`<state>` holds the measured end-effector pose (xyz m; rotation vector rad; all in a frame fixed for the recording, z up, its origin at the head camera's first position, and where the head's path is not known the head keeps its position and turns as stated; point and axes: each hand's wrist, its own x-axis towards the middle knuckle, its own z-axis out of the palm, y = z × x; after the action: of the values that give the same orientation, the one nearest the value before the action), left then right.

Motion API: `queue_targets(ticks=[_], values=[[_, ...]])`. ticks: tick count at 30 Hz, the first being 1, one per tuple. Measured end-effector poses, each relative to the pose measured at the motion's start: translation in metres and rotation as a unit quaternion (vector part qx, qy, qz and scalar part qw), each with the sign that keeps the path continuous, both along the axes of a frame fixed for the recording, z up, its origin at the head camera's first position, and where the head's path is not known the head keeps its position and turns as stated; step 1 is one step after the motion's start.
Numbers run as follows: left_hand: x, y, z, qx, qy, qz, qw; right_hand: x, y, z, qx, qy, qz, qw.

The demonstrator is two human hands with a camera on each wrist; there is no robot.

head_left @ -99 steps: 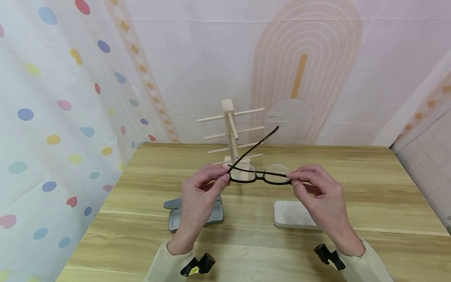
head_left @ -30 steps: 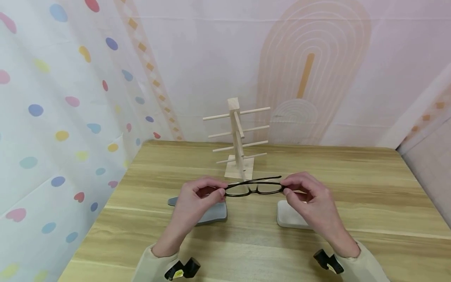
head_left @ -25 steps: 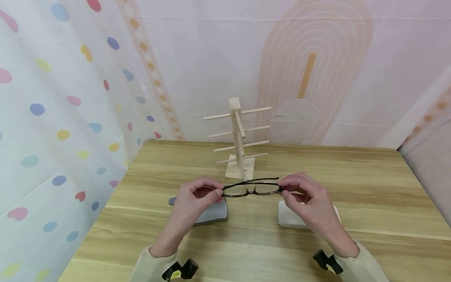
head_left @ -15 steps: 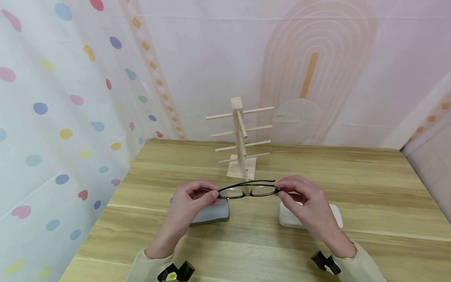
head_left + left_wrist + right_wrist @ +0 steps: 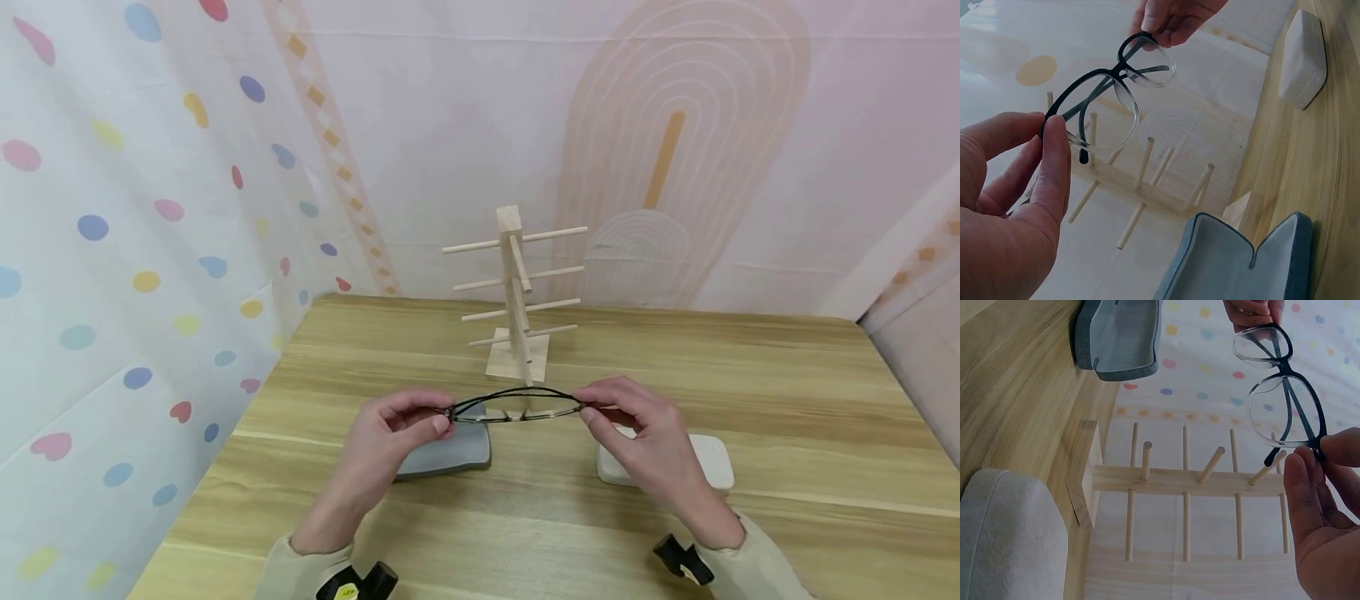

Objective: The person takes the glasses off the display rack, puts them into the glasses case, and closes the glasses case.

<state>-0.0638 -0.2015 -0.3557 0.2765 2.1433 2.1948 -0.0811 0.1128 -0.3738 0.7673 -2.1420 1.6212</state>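
Observation:
A pair of eyeglasses with a black upper frame and clear lower rims is held level above the table. My left hand pinches one end of the frame between thumb and fingers, and my right hand pinches the other end. Both temples lie folded across behind the lenses, crossing each other in the right wrist view. Below my left hand an open grey glasses case sits on the table, partly hidden in the head view. A closed whitish glasses case lies below my right hand.
A wooden display stand with several pegs rises from a square base behind the eyeglasses; no glasses hang on it. The wood-grain table ends at a patterned curtain at the back and left.
One temple stuck up at first; now it is folded in against the other. The eyeglasses have come down and tilted flatter, and both hands have shifted slightly left in the head view.

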Motion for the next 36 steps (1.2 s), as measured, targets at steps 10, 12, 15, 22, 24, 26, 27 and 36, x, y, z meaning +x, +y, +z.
queue_targets(ticks=[10,12,15,22,24,26,27,36], values=[[0.007,-0.011,-0.005,-0.038,0.019,0.029,0.9987,0.0,-0.01,-0.002,-0.006,0.0,0.018,1.0],[0.008,-0.014,-0.006,-0.046,0.023,0.033,0.9981,0.0,-0.012,-0.003,-0.006,0.001,0.02,1.0],[0.009,-0.017,-0.01,-0.056,0.032,0.039,0.9971,0.0,-0.015,-0.004,-0.005,-0.003,0.019,1.0],[0.011,-0.026,-0.017,-0.038,0.04,0.051,0.9972,0.001,-0.024,-0.007,-0.003,-0.022,0.019,1.0],[0.012,-0.028,-0.018,-0.039,0.039,0.055,0.997,0.001,-0.027,-0.008,-0.002,-0.027,0.02,0.999],[0.014,-0.03,-0.019,-0.043,0.036,0.061,0.9965,0.001,-0.03,-0.009,-0.001,-0.03,0.023,0.999],[0.014,-0.032,-0.02,-0.048,0.035,0.066,0.9961,0.001,-0.031,-0.01,0.001,-0.029,0.023,0.999],[0.019,-0.041,-0.026,-0.048,0.034,0.111,0.9921,-0.001,-0.045,-0.014,0.006,-0.034,0.037,0.999]])
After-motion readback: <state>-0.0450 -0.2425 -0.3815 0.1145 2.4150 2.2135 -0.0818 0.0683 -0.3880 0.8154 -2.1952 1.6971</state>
